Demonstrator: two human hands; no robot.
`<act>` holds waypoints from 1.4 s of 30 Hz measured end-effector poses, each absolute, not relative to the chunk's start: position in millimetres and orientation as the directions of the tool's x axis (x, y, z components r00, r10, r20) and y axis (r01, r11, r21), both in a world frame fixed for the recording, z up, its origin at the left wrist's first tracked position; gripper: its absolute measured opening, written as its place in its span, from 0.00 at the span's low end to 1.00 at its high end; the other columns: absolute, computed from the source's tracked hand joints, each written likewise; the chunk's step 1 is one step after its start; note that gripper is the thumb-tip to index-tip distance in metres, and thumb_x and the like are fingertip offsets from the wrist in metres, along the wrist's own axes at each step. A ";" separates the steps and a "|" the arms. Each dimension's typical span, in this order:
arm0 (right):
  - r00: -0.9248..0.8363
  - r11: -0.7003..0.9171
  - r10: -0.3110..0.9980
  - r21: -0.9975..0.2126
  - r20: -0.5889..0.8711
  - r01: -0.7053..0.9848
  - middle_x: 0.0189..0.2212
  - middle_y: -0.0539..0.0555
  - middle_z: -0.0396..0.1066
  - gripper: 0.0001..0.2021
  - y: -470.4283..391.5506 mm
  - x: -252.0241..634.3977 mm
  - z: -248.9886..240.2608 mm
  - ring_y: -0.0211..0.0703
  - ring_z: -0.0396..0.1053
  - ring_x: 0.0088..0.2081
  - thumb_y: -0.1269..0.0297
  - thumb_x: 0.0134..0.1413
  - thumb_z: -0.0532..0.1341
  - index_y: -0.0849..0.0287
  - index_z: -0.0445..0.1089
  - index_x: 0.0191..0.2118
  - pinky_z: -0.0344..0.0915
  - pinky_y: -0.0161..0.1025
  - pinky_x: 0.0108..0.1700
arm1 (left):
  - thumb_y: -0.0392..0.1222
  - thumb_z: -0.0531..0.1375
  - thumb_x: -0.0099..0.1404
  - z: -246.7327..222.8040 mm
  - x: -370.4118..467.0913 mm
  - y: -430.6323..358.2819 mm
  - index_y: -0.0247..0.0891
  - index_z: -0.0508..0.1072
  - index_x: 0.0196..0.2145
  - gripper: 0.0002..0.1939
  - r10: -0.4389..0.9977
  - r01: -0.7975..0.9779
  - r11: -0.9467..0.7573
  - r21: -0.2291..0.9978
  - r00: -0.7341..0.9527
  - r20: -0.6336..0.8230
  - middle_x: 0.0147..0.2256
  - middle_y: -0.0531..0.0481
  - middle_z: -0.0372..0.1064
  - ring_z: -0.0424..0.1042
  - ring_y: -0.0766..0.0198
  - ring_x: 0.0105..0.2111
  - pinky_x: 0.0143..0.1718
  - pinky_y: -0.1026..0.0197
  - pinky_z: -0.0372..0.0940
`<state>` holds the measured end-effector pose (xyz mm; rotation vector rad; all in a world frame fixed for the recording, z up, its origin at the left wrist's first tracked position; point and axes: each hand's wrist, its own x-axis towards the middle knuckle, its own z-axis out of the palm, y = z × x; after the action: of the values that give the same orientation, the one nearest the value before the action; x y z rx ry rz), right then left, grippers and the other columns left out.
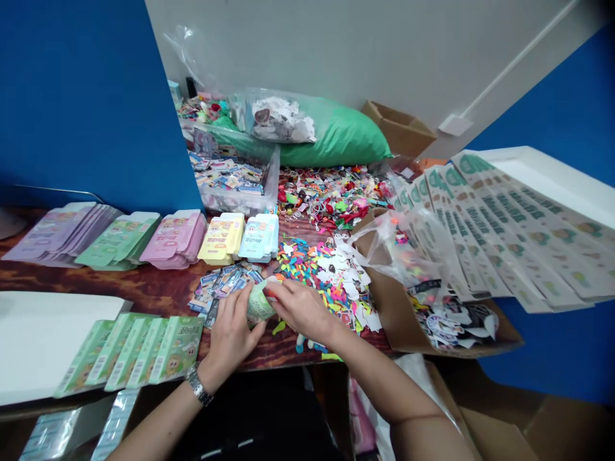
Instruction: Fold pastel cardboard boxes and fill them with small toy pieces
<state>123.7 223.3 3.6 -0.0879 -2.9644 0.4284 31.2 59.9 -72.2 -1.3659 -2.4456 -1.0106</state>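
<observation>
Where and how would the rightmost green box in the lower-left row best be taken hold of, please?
The rightmost green box is probably best pinched by its right edge, coming from the right with the left hand, once free of the green carton. That edge looks exposed and faces the hand, while the box's left side is crowded by the neighbouring box.

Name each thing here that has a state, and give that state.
Left hand: holding a green carton
Right hand: touching its upper end
Green carton: whether open, unclear
Green boxes: overlapping in a row
Purple cartons: fanned
Clear bin: holding cards
Green bag: bulging
Front cardboard box: open, filled
Rear cardboard box: open
Small colourful pieces: scattered
</observation>
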 end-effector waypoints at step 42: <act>-0.987 0.615 0.029 -0.781 0.160 -0.109 0.37 0.54 0.76 0.16 264.3 80.6 30.0 0.41 0.74 0.36 0.61 0.61 0.59 0.57 0.70 0.53 0.71 0.38 0.40 | 0.47 0.64 0.60 -61.8 23.3 66.4 0.35 0.58 0.60 0.34 0.618 0.615 0.352 0.705 -0.719 0.319 0.52 0.39 0.65 0.65 0.51 0.54 0.55 0.49 0.63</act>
<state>80.6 264.3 30.0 0.0666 -2.6800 1.3109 23.3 66.4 -61.8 -1.1787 -2.5855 -1.3466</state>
